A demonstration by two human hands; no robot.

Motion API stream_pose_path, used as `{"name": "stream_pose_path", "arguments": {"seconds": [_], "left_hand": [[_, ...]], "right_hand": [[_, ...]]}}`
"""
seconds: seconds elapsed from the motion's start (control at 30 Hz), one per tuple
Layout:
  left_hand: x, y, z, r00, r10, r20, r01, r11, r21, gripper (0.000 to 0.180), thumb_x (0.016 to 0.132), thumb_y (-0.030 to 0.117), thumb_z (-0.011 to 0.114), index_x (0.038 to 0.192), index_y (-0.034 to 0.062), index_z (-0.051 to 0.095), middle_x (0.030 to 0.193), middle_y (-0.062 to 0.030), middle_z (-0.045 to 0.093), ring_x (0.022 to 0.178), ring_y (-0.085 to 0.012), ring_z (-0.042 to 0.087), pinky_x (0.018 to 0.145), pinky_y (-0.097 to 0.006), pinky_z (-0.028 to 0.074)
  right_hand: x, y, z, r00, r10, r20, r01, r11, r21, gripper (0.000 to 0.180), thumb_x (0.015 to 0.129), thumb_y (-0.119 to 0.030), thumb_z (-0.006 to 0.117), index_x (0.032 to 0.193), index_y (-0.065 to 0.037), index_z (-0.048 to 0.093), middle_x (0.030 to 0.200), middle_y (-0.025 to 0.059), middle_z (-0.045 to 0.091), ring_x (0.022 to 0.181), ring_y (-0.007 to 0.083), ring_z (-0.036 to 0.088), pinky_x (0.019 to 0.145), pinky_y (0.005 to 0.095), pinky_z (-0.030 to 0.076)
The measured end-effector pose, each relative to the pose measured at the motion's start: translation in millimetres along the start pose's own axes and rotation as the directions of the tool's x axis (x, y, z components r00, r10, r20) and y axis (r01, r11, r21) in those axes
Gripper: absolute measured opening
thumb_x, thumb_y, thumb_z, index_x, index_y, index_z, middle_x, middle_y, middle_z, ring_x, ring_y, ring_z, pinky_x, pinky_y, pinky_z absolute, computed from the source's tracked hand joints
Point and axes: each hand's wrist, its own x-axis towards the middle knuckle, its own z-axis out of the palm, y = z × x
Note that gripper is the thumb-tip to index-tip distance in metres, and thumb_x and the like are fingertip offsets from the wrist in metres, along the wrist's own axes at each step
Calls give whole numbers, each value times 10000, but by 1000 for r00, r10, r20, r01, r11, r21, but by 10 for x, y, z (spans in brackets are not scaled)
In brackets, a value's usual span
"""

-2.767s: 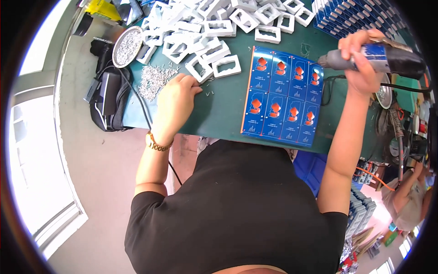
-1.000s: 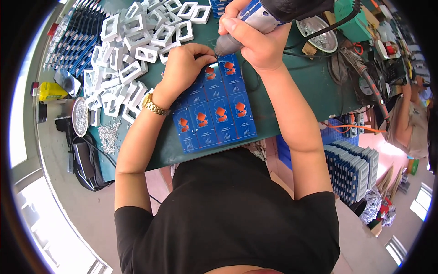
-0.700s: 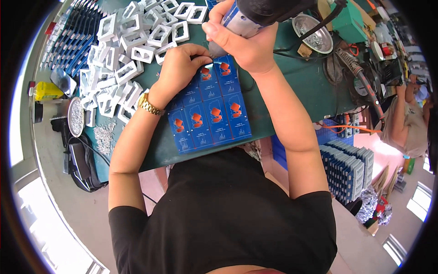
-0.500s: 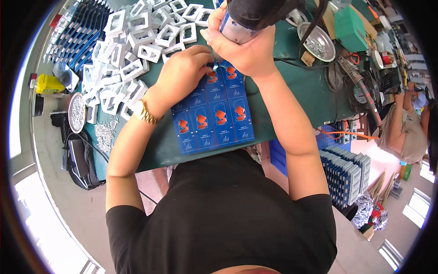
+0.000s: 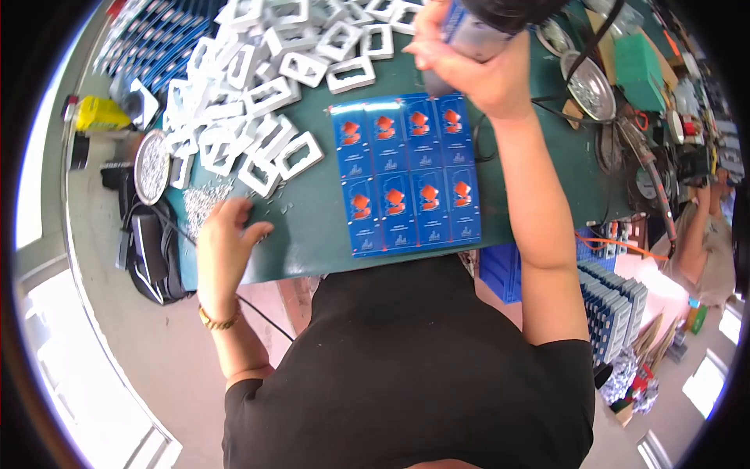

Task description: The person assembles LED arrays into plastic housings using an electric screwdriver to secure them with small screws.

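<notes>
My right hand (image 5: 496, 82) is wrapped round a power screwdriver (image 5: 473, 35) with a black upper part and a grey-blue body. It is above the far right corner of a blue printed panel (image 5: 406, 176), which lies flat and is divided into several rectangles with orange shapes. The top of the tool runs out of the picture. At the table's left side, my left hand (image 5: 225, 246) has its thumb and fingers apart. Its fingertips are beside a loose heap of small silvery screws (image 5: 201, 205). I see nothing held in it.
White rectangular frames (image 5: 273, 94) are piled on the green table (image 5: 312, 227). Blue panels (image 5: 160, 55) stand stacked at the far left. Metal dishes (image 5: 151, 168) of small parts sit left and right. A green box (image 5: 639, 72), cables and another person (image 5: 699, 242) are at the right.
My left hand has moved off the blue panel, left and nearer me, to the screw heap. My right hand still grips the screwdriver. The panel now shows fully, and the whole view has shifted.
</notes>
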Motion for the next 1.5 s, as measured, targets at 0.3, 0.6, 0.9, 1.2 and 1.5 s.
{"name": "stream_pose_path", "arguments": {"seconds": [0.3,0.6,0.9,1.2,1.5], "left_hand": [[20,-156,279,995,61,-77,-72,986,-150,70,763,84,689,792,35,648,750,-107,565,660,-288,590,609,-362,461],[47,-122,408,958,133,-256,-175,973,-150,67,799,78,664,797,35,613,792,-104,565,681,-301,588,630,-374,478],[189,-99,260,960,172,-221,-207,967,-150,25,834,14,594,849,8,575,767,-148,600,716,-323,595,647,-391,467],[687,923,488,807,524,-274,-581,788,-204,76,827,-20,582,891,19,571,863,-124,591,782,-318,597,693,-361,484],[885,951,764,699,673,-241,-704,707,-67,115,766,-23,628,836,10,544,957,-136,549,891,-347,544,788,-405,457]], "right_hand": [[19,-459,-447,939,330,98,-343,920,188,466,825,-71,548,1278,-57,435,853,91,510,789,202,535,901,458,431],[-113,-969,-475,804,129,-580,-193,980,-50,337,775,-40,543,1109,-39,500,787,150,574,729,265,543,837,506,453],[-189,-1076,-3,842,86,-533,-166,981,-104,452,742,18,607,1139,41,391,772,168,611,627,250,613,700,427,531],[-145,-834,344,882,220,-416,-238,971,9,410,774,29,602,1149,10,438,815,143,607,673,228,610,714,408,519],[-47,-910,695,759,391,-520,-372,917,147,491,759,53,666,1172,1,405,811,94,591,661,160,597,634,278,509]]}}
